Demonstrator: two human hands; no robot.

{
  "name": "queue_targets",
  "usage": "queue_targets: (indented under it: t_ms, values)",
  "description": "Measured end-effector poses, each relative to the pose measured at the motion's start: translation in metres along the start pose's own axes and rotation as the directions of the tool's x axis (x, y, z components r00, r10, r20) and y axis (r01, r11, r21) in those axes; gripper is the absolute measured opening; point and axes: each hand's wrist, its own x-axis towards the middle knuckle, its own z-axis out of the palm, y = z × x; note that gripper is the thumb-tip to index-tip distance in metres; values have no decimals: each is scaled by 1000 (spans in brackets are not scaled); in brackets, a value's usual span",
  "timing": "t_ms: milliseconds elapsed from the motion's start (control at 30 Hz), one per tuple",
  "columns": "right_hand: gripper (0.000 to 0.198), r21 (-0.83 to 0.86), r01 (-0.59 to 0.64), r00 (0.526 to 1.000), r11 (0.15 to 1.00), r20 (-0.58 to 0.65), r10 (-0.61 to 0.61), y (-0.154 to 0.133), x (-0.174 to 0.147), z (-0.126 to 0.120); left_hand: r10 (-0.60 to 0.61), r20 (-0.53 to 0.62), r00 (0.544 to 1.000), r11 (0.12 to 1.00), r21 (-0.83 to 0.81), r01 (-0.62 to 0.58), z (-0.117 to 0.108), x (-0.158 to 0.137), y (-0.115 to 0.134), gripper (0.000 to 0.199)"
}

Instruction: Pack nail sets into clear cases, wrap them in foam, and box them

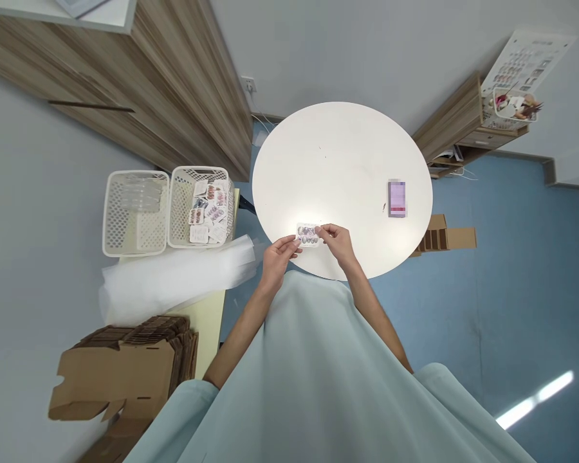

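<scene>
Basket [179, 225] sits at left; the left hand [275, 258] pinches the near left corner of a shiny nail card [307, 235], by the table [338, 161]'s near edge, and the right hand [338, 242] pinches its far right side. Light fingers on its edges seem best; nails up, its rows, and seemingly its long side, run left to right.

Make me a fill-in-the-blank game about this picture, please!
1. The left hand and the ____ hand both touch the small card.
2. The colour of the table top is ____.
3. To the left of the table, ____ baskets stand side by side.
4. The colour of the floor is ____.

Missing words: right; white; two; blue.
</scene>
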Motion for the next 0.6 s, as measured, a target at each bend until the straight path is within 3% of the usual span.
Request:
queue_targets:
  t_ms: [233, 600]
  values:
    - [40, 24, 5, 999, 1000, -42, -4, 2, 0, -10, 18, 8, 1000, 999, 50, -19, 6, -2, 1, 50]
    - [42, -23, 62, 997, 998, -37, -63, 2, -3, -16, -68, 64, 996, 996, 58, 64, 6, 0, -7, 51]
